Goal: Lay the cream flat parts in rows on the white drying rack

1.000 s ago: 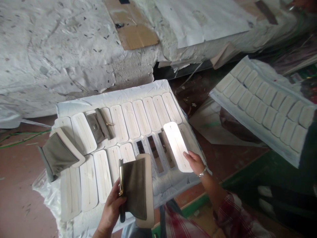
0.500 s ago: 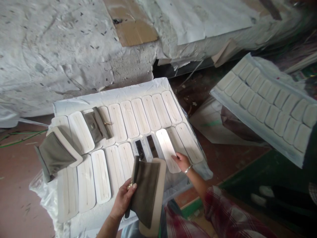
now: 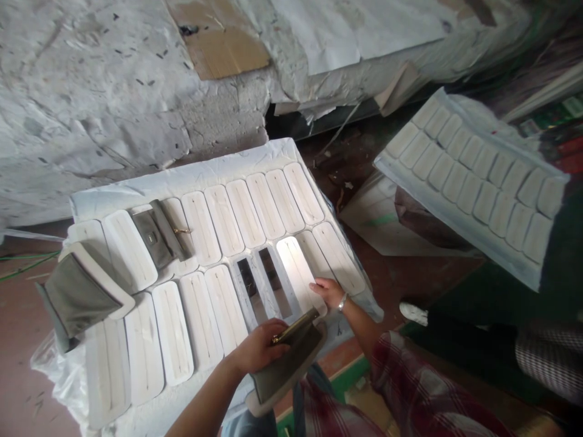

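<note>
Pouch [image 3: 286, 370] tilted in the left hand [image 3: 262, 349], down at six o'clock, gripped along its gold-zipped edge! At five o'clock the right hand [image 3: 328, 293], band at the wrist, has its fingers on a white panel [image 3: 295, 267] in the lower row of the board [image 3: 191, 177]; pinching or merely pressing, I can't tell. Two dark slots [image 3: 246, 278] sit beside that panel, at its nine o'clock. Farther left, a small grey pouch [image 3: 156, 240] lies at nine, a larger grey pouch [image 3: 84, 291] overhanging the edge at half past eight. Out at three, a second board [image 3: 437, 199] carries pale panels [image 3: 485, 200]; at eleven, cardboard [image 3: 223, 42] on the bench [image 3: 113, 91].
</note>
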